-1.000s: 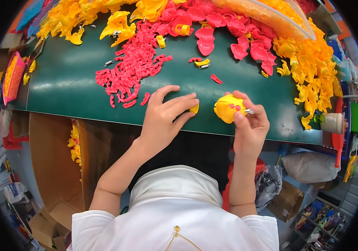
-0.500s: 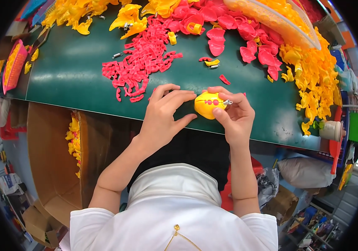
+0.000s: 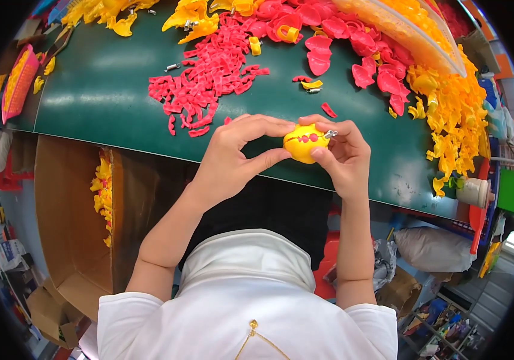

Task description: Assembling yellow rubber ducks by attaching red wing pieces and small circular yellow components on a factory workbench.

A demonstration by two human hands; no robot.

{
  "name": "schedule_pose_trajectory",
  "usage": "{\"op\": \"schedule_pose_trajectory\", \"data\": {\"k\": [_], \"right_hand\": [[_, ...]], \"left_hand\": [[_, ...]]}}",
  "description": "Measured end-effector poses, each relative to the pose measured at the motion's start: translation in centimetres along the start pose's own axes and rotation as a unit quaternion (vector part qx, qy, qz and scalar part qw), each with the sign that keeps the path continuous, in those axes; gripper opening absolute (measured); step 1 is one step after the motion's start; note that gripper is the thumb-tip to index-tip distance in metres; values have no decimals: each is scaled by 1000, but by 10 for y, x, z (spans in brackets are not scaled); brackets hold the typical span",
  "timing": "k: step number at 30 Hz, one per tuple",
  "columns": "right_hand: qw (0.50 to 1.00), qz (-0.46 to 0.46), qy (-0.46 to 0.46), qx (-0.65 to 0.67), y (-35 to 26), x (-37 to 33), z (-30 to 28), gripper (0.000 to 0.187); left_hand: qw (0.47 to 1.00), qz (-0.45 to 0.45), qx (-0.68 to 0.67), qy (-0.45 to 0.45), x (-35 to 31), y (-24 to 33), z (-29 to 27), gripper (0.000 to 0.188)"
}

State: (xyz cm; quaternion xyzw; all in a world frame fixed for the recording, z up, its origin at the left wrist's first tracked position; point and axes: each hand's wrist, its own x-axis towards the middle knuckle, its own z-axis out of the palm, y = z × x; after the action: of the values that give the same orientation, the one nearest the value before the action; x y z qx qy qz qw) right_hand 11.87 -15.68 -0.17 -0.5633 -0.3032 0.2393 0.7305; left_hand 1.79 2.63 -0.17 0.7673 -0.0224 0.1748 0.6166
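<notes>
Here, both hands are at the yellow ball, which sits between them over the near edge of the counter; whether it rests on the green top or is lifted clear of it, I cannot tell. The right grip is closed around the ball's right end, thumb pressed on the near side and forefinger across the far side, parted only by the ball's own thickness, with the other fingers curled behind. The metal clip pokes out on that side, between the thumb and the curled fingers. The left grip is at the ball's left end, its thumb tip at the near side and its fingertips at the far side, both touching; its thumb and forefinger make a wide arch, bare green showing inside, so it is part open but has the ball between the tips. How hard it squeezes, I cannot tell. Red dots line the seam on top of the ball. Beyond the hands, a lone red strip lies near the right fingers, a small yellow piece beside a spring farther off, and the heap of strips spreads to the left
</notes>
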Motion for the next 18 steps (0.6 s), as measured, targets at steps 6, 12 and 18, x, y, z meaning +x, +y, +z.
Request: {"op": "schedule_pose_trajectory", "data": {"k": [6, 12, 18], "right_hand": [[979, 45, -72, -188, -29, 8, 9, 29], [998, 22, 41, -46, -6, 3, -1, 26], [993, 7, 106, 58, 0, -9, -3, 27]], "left_hand": [[997, -51, -36, -47, -3, 5, -18, 38], [997, -73, -32, -16, -9, 6, -9, 50], [998, -46, 20, 27, -12, 8, 10, 62]]}}
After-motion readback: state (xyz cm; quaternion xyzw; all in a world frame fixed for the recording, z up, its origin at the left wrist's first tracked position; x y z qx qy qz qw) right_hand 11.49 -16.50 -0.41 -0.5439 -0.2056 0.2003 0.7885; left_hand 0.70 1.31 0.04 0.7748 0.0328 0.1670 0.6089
